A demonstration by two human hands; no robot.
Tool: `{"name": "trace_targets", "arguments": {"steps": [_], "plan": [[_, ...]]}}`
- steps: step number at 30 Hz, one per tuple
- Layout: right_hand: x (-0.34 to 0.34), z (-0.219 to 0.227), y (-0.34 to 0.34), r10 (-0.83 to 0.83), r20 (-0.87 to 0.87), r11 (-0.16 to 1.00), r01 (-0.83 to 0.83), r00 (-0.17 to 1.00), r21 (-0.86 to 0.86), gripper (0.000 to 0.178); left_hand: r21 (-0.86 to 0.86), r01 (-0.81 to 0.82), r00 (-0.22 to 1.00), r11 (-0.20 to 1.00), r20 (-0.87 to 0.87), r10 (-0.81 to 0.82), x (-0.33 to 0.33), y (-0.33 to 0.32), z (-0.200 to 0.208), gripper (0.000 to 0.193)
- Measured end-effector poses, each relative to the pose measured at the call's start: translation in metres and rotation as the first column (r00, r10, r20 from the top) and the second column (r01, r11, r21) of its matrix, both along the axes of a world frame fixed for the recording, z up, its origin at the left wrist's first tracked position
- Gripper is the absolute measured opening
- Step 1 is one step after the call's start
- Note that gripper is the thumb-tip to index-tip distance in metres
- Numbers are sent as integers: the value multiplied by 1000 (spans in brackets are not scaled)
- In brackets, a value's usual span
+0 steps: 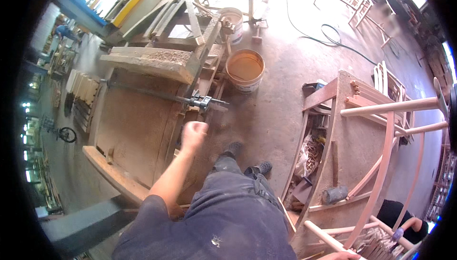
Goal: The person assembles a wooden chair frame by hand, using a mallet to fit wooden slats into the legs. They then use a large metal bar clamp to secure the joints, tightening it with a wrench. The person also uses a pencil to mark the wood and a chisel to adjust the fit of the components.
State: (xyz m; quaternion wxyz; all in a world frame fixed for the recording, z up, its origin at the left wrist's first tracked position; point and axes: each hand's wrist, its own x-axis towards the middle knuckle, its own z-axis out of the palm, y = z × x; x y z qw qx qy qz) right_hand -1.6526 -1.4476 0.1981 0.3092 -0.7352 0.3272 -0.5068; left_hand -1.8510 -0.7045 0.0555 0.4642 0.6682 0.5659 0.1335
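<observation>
My left hand (194,135) is closed in a fist just below the metal screw end of a long bar clamp (202,102). Whether anything is inside the fist, I cannot make out. The clamp's bar lies across a wooden workbench (138,112) on my left. At the lower right edge, my right hand (341,255) is partly cut off, with its fingers closed at a rail of a pale wooden chair frame (381,184). This frame leans over a second bench (359,141) on my right, with its round legs pointing away from me.
A bucket of brownish liquid (245,69) stands on the floor ahead. A dark mallet head (335,195) lies on the right bench, above a shelf of wood scraps (312,153). Another person (404,222) works at the far right. A hose (328,41) curls across the floor.
</observation>
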Motion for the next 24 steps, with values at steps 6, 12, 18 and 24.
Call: {"name": "trace_targets", "arguments": {"steps": [6,12,18,24], "plan": [[-27,-51,34,-50,-487,976,-61,872,-209,67,-153,-558,827,816,-19,562,-67,187,-50,30],[-75,-100,254,476,-661,840,-523,580,146,76,-451,-459,850,766,30,527,-135,368,-178,66],[-62,-94,424,762,-641,327,-801,-89,501,46,-406,-543,817,735,-53,575,-131,362,-173,31],[-39,-111,571,616,-226,-97,-357,-755,929,72,-421,-448,815,789,170,554,-110,283,-103,35]]}}
